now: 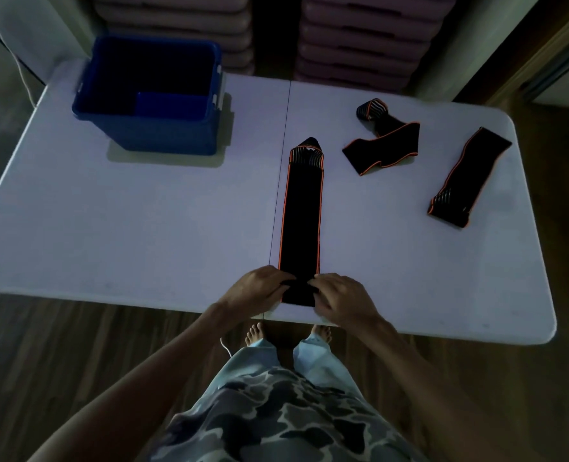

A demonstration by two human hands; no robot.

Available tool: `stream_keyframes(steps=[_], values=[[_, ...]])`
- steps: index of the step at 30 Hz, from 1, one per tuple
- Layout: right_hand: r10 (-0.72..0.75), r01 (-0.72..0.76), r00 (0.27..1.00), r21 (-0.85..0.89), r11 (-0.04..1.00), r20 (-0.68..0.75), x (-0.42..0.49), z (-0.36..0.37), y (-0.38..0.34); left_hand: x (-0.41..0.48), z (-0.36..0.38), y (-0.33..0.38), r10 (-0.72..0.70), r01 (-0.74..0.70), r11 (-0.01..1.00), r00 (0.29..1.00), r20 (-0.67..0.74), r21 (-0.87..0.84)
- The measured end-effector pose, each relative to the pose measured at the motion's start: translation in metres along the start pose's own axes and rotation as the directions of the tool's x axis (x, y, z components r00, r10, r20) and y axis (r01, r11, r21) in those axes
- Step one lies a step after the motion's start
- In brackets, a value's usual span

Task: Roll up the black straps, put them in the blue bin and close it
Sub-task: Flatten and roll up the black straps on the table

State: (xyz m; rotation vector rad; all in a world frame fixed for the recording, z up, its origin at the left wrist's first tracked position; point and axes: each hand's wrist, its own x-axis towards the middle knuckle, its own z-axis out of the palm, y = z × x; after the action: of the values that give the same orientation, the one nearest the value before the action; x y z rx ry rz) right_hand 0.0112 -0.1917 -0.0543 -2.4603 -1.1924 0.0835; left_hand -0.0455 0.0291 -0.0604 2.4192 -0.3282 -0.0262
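Note:
A long black strap (301, 215) with orange edges lies flat down the middle of the white table (126, 228), its striped end pointing away from me. My left hand (259, 286) and my right hand (341, 298) both pinch its near end at the table's front edge, where the fabric is folded over. Two more black straps lie to the right: a loosely folded strap (384, 141) and a doubled-over strap (466, 178) near the right edge. The blue bin (149, 128) stands open at the far left, with a blue panel inside, possibly its lid.
Stacks of pinkish trays (359, 38) stand behind the table. The wooden floor (76, 345) lies below the front edge, where my bare feet (256, 333) show. A thin seam (281, 168) runs down the table's middle beside the long strap.

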Motion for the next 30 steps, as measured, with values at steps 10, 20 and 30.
stream_keyframes(steps=[10,20,30], values=[[-0.021,0.024,0.999,0.1,0.995,-0.027,0.001,-0.003,0.005,-0.005,-0.007,0.005,-0.063,0.063,0.997,0.998,0.005,-0.036],[-0.207,0.215,0.976,-0.168,0.962,0.063,-0.016,0.015,0.012,-0.023,0.015,-0.008,0.313,-0.287,0.917,0.948,-0.052,0.277],[0.003,-0.019,0.996,0.175,0.984,0.091,0.014,-0.007,0.009,0.011,-0.005,0.005,-0.038,0.038,0.999,0.999,0.007,0.014]])
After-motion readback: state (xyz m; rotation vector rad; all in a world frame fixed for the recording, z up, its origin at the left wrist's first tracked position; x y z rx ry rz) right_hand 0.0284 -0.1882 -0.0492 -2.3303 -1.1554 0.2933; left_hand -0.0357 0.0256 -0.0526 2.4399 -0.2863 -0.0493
